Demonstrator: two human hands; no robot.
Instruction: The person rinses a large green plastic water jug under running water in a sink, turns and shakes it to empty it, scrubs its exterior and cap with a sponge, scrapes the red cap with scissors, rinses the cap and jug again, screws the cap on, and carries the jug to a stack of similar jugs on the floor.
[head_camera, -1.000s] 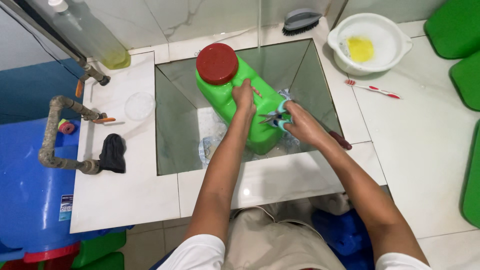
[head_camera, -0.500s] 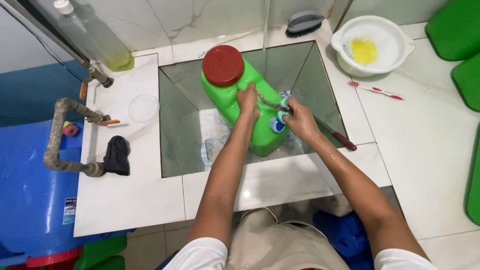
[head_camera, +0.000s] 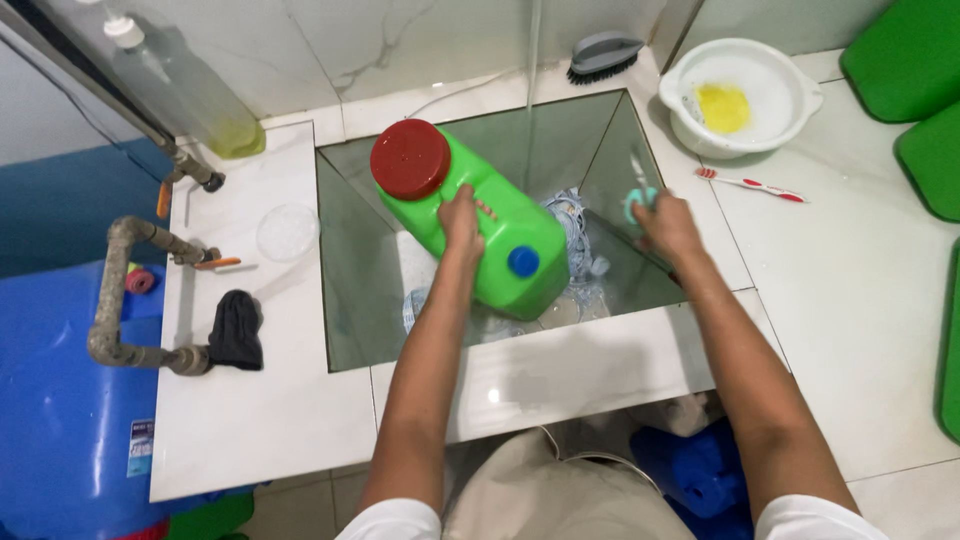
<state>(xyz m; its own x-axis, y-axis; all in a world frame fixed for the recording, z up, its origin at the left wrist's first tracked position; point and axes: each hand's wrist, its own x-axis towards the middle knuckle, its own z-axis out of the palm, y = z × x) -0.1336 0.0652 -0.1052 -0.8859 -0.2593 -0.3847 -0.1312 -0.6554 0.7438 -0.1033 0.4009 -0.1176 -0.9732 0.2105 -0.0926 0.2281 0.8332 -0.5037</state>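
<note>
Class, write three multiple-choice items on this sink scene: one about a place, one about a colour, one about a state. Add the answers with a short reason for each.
1. Where does the toothbrush lie?
A. On the counter beside the white bowl
B. In the sink
C. On the blue barrel

2. What colour is the jug's big cap?
A. Blue
B. Red
C. Yellow

3. How is the green jug held?
A. By both hands
B. By the left hand alone
C. By no hand

Answers: 1 A, it lies on the tiles just below the bowl. 2 B, the wide cap is red. 3 B, the right hand is off the jug, holding a small teal thing.
</note>
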